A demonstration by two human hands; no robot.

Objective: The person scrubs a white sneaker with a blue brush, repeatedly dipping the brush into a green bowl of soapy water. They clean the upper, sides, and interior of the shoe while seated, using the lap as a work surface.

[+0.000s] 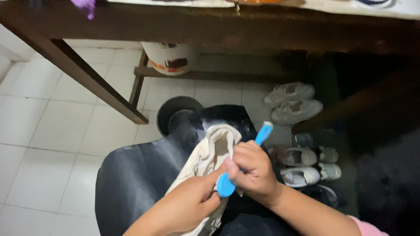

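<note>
A cream-coloured cloth item point(210, 157), apparently a soft shoe or slipper, is held low in the frame, just right of centre, over a black seat point(131, 179). The lower part of the cloth item is gripped by the left hand point(183, 207), which enters from about 6 o'clock; its fingers are wrapped and clamped on the fabric, with the thumb extended toward 1 o'clock against the other hand. A blue brush point(245, 161) is held by the right hand point(253, 170), which enters from about 4 o'clock; its fingers are curled tight around the middle of the handle. The rounded blue end of the brush is seen below the fist at about 7 o'clock, and the lighter tip is pointed toward 1 o'clock, just beside the upper edge of the cloth item. Whether the brush touches the fabric cannot be told. Several white shoes point(293, 102) are arranged on the floor at 1 to 3 o'clock from the hands. A dark wooden bench point(175, 26) spans the top of the frame, with one leg slanting toward 10 o'clock. A white bucket point(170, 57) with coloured markings is located under it at 12 o'clock. The floor point(48, 131) is laid with white tiles.
</note>
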